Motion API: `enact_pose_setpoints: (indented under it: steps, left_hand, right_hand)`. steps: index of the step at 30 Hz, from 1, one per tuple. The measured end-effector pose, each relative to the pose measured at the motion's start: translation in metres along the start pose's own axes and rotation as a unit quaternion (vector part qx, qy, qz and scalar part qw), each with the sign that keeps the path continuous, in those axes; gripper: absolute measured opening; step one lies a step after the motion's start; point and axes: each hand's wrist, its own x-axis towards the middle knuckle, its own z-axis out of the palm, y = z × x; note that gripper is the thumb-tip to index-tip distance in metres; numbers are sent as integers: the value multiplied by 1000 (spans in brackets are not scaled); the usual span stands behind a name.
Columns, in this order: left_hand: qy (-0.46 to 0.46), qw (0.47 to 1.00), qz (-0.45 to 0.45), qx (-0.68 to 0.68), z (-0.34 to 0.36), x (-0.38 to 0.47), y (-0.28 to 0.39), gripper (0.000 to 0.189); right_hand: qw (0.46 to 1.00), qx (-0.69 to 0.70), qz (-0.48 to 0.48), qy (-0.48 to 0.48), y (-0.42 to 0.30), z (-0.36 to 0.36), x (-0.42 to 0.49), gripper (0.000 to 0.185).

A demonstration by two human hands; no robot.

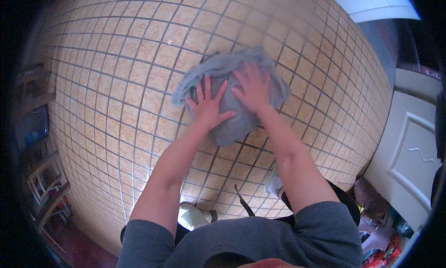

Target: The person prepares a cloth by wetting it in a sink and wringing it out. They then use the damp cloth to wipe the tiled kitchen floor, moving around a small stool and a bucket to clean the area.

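A bunched grey cloth (230, 128) lies on the tiled floor (139, 69) in front of me. My left hand (208, 106) rests palm down on its left part with the fingers spread. On the right part of the cloth my right hand (253, 88) also lies flat, fingers apart, slightly blurred. Both arms reach straight forward. The cloth's far edge is rumpled into folds, while its near corner lies flatter towards my feet. Whatever lies under the cloth is hidden.
My shoes (191, 215) stand on the tiles below, near a dangling dark strap (244, 201). A white panelled door (400, 156) is at the right, with a brown item (371, 198) and colourful things (383, 245) at its foot. Wooden furniture (45, 181) lines the left edge.
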Motion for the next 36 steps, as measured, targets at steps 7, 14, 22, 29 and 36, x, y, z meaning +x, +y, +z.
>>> enact_pose_setpoints:
  steps: [7,14,22,29,36]
  left_hand:
    - [67,993,-98,-25,-16,78,24,100]
    - [112,986,-125,-4,15,60,58,102]
    - [-32,990,-137,-26,78,-73,153,94]
    - [27,983,-180,-19,81,-34,141,88]
    - [-33,991,-129,3,-10,61,112,81]
  right_hand:
    - [991,-10,-132,12,53,-19,107,56]
    - [951,-23,-309,-26,85,-23,120,66]
    - [930,78,-336,-125,118,-47,-44,62]
    - [945,88,-287,-127,119,-45,0,52]
    - [948,53,-307,-64,145,-54,100,63]
